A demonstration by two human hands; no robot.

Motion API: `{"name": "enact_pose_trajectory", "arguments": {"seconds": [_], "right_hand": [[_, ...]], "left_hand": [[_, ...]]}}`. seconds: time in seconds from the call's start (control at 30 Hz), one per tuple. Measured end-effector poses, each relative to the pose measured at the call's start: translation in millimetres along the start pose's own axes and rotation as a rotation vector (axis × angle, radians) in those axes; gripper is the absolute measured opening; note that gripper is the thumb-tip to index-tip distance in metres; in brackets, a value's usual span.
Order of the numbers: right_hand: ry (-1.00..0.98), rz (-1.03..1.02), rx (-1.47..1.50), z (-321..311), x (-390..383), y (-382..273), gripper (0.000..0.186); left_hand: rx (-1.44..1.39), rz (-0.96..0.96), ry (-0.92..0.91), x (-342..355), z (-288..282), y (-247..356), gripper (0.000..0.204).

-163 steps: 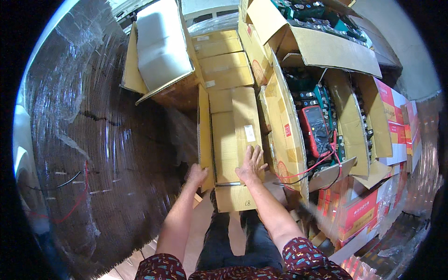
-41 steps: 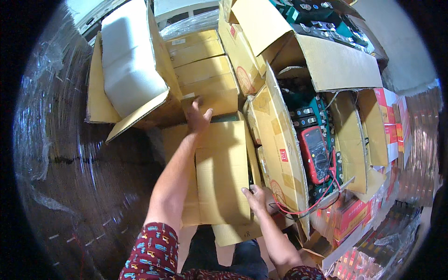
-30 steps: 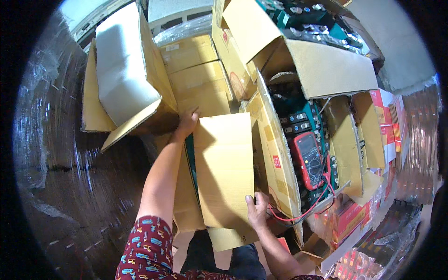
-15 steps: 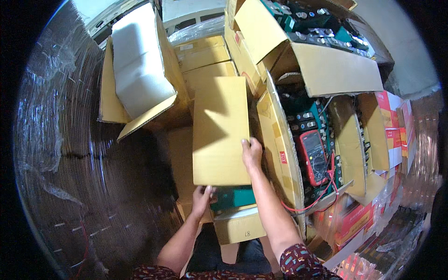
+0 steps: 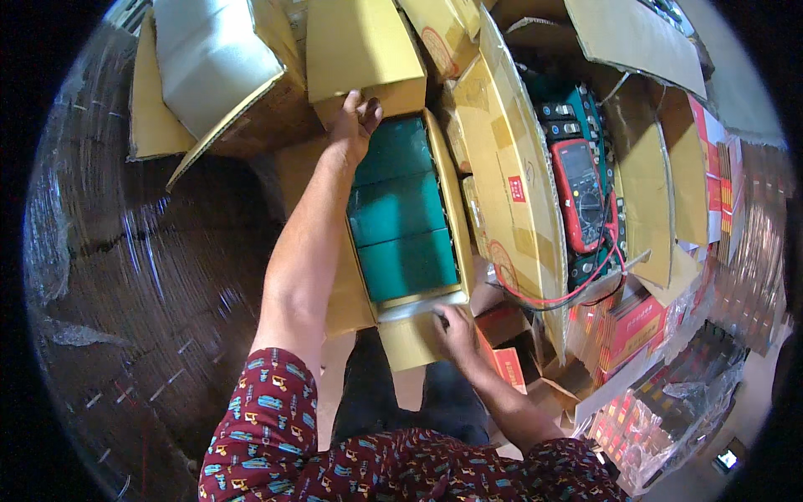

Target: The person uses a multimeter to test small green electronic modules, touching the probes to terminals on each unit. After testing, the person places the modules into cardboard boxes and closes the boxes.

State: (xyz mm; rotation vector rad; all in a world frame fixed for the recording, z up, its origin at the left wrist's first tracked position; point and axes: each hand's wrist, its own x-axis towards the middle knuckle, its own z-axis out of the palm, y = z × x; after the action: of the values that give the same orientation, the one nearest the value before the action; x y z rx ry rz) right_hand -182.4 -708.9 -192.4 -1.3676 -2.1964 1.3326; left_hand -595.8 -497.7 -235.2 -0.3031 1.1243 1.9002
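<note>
In front of me stands an open cardboard carton [image 5: 464,251] holding a row of green blocks or boxes [image 5: 406,213]. Beyond it sits a long tan cardboard box [image 5: 365,50]. My left hand [image 5: 355,127] is stretched forward to that box's near lower edge, fingers apart and slightly bent; whether it still presses on the box I cannot tell. At the open carton's near right corner is my right hand [image 5: 458,330], its thumb and fingers closed around the edge of the near flap [image 5: 408,345]. A white strip [image 5: 418,306] lies between blocks and flap.
On the right, a red multimeter [image 5: 581,197] with red and black leads rests in a tall open carton [image 5: 502,167] among dark devices. A carton with a white panel [image 5: 213,63] stands at the far left. Plastic-wrapped stacks [image 5: 150,318] line the left side.
The tan box has moved away from me, uncovering the green blocks. My left hand followed it forward; my right hand left its side and came back to the near flap. The view has tilted downward.
</note>
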Motion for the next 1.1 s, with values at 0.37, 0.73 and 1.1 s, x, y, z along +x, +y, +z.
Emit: {"name": "enact_pose_trajectory", "arguments": {"seconds": [0.37, 0.73, 1.1], "right_hand": [[0.324, 1.217, 1.271, 65, 47, 41, 0.049], [0.402, 1.243, 1.379, 80, 90, 41, 0.068], [0.400, 1.147, 1.170, 85, 97, 21, 0.071]], "left_hand": [[1.701, 0.394, -0.384, -264, -168, -106, 0.084], [1.852, 0.404, -0.489, -224, -161, -99, 0.086], [1.982, 0.458, -0.418, -238, -160, -89, 0.079]]}}
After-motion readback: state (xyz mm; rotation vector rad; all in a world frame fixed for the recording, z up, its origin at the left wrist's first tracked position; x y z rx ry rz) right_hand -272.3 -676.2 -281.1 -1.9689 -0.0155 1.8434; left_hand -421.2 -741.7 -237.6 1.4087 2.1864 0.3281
